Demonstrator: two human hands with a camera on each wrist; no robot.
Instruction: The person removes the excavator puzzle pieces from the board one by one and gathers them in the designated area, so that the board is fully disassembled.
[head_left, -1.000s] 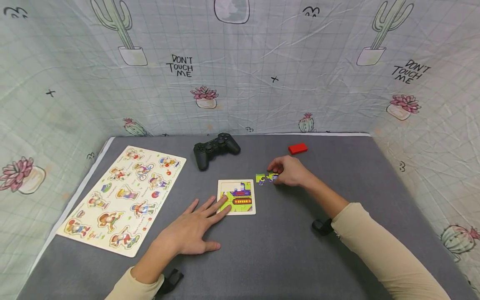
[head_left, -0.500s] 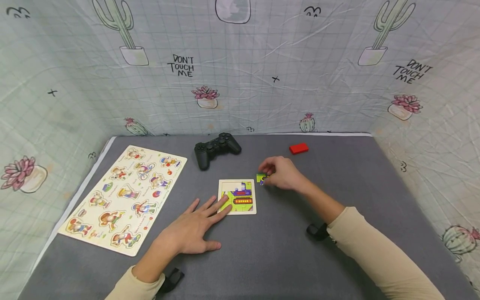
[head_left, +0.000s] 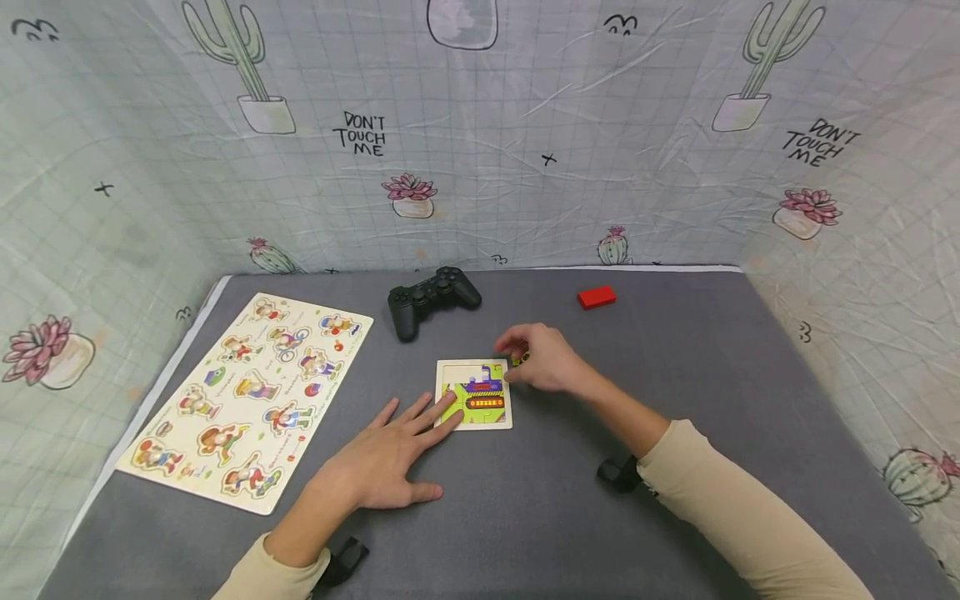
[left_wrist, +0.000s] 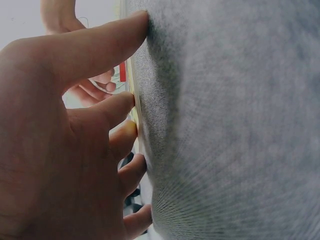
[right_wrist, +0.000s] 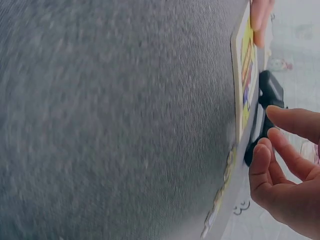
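Observation:
A small square wooden jigsaw puzzle (head_left: 486, 402) shows a purple and red tracked vehicle on green; bare wood is visible at its upper left. My left hand (head_left: 378, 467) lies flat with spread fingers, two fingertips resting on the puzzle's left side. My right hand (head_left: 551, 360) hovers at the puzzle's upper right corner, fingers bent and apart, with nothing visible between them in the right wrist view. Beneath it, a loose green puzzle piece (head_left: 517, 361) shows partly in the head view. From the right wrist, loose pieces (right_wrist: 229, 166) lie on the cloth beside the puzzle.
A black game controller (head_left: 435, 297) sits behind the puzzle. Farther right is a red block (head_left: 596, 297). A large board with cartoon figures (head_left: 247, 400) lies on the left. Printed fabric (head_left: 480, 150) encloses the grey tabletop (head_left: 540, 517) at the back and sides.
My right hand has moved left from the loose pieces to the puzzle's upper right corner, covering most of those pieces in the head view. The left hand stays on the puzzle.

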